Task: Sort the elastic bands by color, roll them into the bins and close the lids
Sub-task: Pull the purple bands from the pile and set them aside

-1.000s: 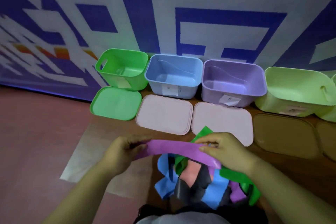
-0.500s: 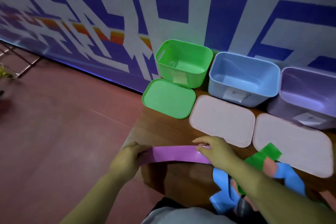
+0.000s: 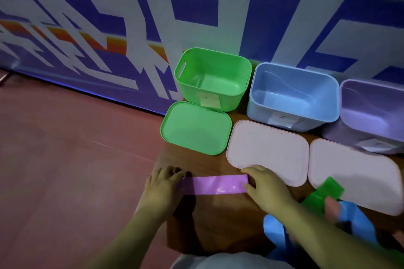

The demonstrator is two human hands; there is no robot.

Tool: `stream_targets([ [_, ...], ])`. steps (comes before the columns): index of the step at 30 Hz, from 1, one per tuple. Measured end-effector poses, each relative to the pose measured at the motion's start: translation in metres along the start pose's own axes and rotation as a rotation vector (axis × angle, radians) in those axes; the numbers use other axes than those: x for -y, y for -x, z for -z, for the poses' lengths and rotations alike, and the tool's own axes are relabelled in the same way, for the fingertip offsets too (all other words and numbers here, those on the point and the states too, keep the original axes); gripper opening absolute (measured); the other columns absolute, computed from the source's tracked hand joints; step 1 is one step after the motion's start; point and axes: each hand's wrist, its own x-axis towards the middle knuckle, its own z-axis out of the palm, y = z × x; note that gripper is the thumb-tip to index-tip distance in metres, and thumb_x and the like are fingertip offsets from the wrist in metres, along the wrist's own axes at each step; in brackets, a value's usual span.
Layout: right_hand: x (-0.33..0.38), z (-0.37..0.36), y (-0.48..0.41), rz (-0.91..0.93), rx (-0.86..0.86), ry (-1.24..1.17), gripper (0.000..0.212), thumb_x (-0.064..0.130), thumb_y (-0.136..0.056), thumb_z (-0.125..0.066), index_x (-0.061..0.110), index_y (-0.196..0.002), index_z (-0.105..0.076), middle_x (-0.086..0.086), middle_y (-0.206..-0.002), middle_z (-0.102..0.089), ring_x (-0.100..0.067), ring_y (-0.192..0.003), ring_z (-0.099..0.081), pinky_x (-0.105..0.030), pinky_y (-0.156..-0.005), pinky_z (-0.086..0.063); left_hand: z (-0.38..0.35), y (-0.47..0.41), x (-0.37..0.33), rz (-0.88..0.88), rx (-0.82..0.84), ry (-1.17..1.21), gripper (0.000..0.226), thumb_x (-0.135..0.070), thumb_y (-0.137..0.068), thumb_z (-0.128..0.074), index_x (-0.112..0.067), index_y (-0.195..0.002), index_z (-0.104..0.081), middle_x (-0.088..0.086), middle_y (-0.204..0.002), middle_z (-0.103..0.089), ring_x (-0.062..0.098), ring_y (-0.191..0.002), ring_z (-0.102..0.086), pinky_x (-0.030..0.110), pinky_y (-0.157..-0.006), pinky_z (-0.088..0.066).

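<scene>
Both ends of purple band [image 3: 215, 184] held — left hand [image 3: 161, 185], right hand [image 3: 266, 188].

Left hand [image 3: 162, 183] pinching left end of purple band [image 3: 215, 184], fingers curling over it. Right hand [image 3: 265, 188] gripping right end, palm facing down. Both forearms reaching forward from bottom edge, hands level.

Dim, soft-focus (edges warped)
</scene>
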Motion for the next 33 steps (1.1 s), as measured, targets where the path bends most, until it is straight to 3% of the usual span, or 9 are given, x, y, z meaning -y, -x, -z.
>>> stream_targets([
  [3,-0.016,0.007,0.015,-0.030,-0.022,0.012,0.045,0.030,-0.088,-0.066,0.024,-0.132,-0.059,0.006,-0.134,-0.058,-0.017,-0.121,-0.055,-0.029,-0.104,-0.043,0.001,-0.002,-0.011,-0.050,-0.009,0.013,0.051,-0.048,-0.084,-0.056,-0.039,-0.134,-0.052,-0.005,-0.135,-0.052,0.024,-0.123,-0.046,0.040,-0.102,-0.039],
  [7,-0.044,0.013,0.052,-0.075,-0.120,-0.001,0.046,0.032,-0.082,-0.073,0.024,-0.126,-0.063,0.006,-0.129,-0.060,-0.020,-0.115,-0.058,-0.031,-0.099,-0.047,-0.007,0.004,-0.037,-0.142,-0.025,0.144,0.053,-0.045,-0.079,-0.061,-0.038,-0.131,-0.055,-0.003,-0.124,-0.057,0.026,-0.112,-0.054,0.037,-0.091,-0.043],
  [13,-0.074,0.018,0.118,-0.090,-0.232,-0.014,0.048,0.016,-0.067,-0.081,0.017,-0.113,-0.070,-0.001,-0.115,-0.068,-0.024,-0.104,-0.065,-0.033,-0.095,-0.048,-0.025,0.021,-0.103,-0.293,0.049,0.242,0.058,-0.048,-0.082,-0.059,-0.037,-0.137,-0.048,-0.001,-0.134,-0.050,0.023,-0.120,-0.049,0.037,-0.099,-0.045],
  [17,-0.088,0.017,0.150,-0.147,-0.221,-0.025,0.045,0.027,-0.073,-0.078,0.021,-0.116,-0.067,0.004,-0.117,-0.066,-0.021,-0.107,-0.062,-0.033,-0.095,-0.051,-0.031,0.030,-0.148,-0.453,0.144,0.259,0.062,-0.058,-0.083,-0.049,-0.040,-0.142,-0.043,-0.005,-0.137,-0.048,0.019,-0.122,-0.047,0.030,-0.102,-0.040],
  [21,-0.100,0.018,0.174,-0.185,-0.221,-0.045,0.044,0.033,-0.078,-0.073,0.024,-0.121,-0.065,0.007,-0.122,-0.064,-0.019,-0.112,-0.058,-0.033,-0.098,-0.047,-0.045,0.032,-0.178,-0.492,0.154,0.342,0.064,-0.066,-0.083,-0.050,-0.042,-0.142,-0.042,-0.007,-0.138,-0.048,0.016,-0.124,-0.050,0.034,-0.107,-0.041],
  [24,-0.105,0.021,0.185,-0.180,-0.218,-0.068,0.047,0.031,-0.079,-0.068,0.026,-0.125,-0.063,0.010,-0.127,-0.062,-0.018,-0.117,-0.055,-0.032,-0.102,-0.044,-0.053,0.035,-0.200,-0.530,0.181,0.311,0.062,-0.057,-0.087,-0.046,-0.047,-0.146,-0.032,-0.001,-0.130,-0.047,0.021,-0.116,-0.053,0.034,-0.103,-0.044],
  [27,-0.108,0.022,0.190,-0.174,-0.225,-0.075,0.047,0.028,-0.080,-0.066,0.027,-0.126,-0.061,0.010,-0.128,-0.060,-0.017,-0.118,-0.054,-0.029,-0.103,-0.043,-0.059,0.034,-0.210,-0.580,0.225,0.143,0.059,-0.060,-0.090,-0.030,-0.051,-0.147,-0.026,0.002,-0.123,-0.042,0.026,-0.109,-0.054,0.035,-0.096,-0.047],
  [30,-0.108,0.023,0.193,-0.154,-0.227,-0.081,0.049,0.029,-0.080,-0.065,0.027,-0.129,-0.060,0.009,-0.130,-0.059,-0.017,-0.118,-0.053,-0.029,-0.102,-0.043,-0.063,0.032,-0.208,-0.578,0.272,0.092,0.051,-0.065,-0.089,-0.027,-0.055,-0.138,-0.037,0.000,-0.127,-0.045,0.025,-0.109,-0.058,0.038,-0.094,-0.050],
  [33,-0.103,0.025,0.191,-0.127,-0.217,-0.077,0.049,0.034,-0.085,-0.064,0.026,-0.132,-0.057,0.008,-0.135,-0.055,-0.017,-0.122,-0.050,-0.029,-0.105,-0.040,-0.059,0.036,-0.201,-0.497,0.234,0.186,0.040,-0.062,-0.088,-0.044,-0.038,-0.117,-0.059,-0.003,-0.112,-0.062,0.022,-0.095,-0.065,0.033,-0.078,-0.052],
])
